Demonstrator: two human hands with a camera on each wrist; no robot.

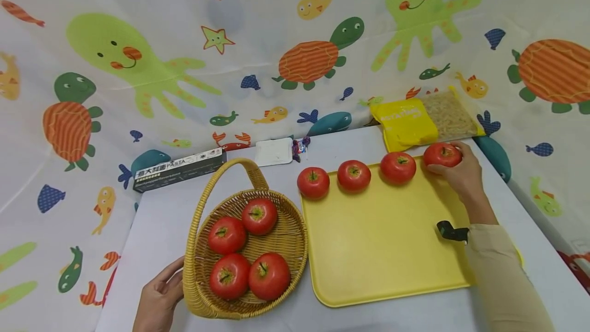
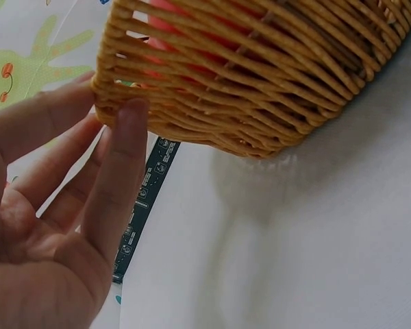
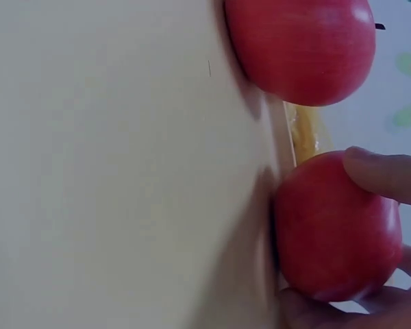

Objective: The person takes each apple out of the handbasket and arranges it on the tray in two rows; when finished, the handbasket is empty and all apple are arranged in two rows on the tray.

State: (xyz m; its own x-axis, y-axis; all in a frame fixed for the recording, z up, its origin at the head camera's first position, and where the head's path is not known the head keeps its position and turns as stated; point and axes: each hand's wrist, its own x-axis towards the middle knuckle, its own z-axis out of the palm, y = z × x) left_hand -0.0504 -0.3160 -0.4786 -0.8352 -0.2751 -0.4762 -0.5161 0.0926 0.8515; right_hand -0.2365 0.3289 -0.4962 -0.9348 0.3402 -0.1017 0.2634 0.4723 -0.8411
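Observation:
My right hand point(image 1: 462, 172) grips a red apple point(image 1: 442, 156) at the tray's far right corner. In the right wrist view, thumb and fingers lie around that apple point(image 3: 337, 229), which rests on the tray's edge. Three more apples, including one beside it point(image 1: 398, 168), line the far side of the yellow tray point(image 1: 382, 245). On the left, my left hand point(image 1: 161, 291) holds a wicker basket point(image 1: 299, 250) by its side. The left wrist view shows thumb and fingertips pinching the basket's rim point(image 2: 109, 68). Several apples, one of them nearest the handle's far end point(image 1: 259, 216), lie inside the basket.
A yellow bag of pasta point(image 1: 410, 122) leans behind the tray's far right corner. At the back stand a dark pasta box point(image 1: 180, 169), a small white tray point(image 1: 274, 152) and wrapped candies point(image 1: 300, 147). A patterned cloth point(image 1: 258, 29) hangs behind the white table point(image 1: 152, 229).

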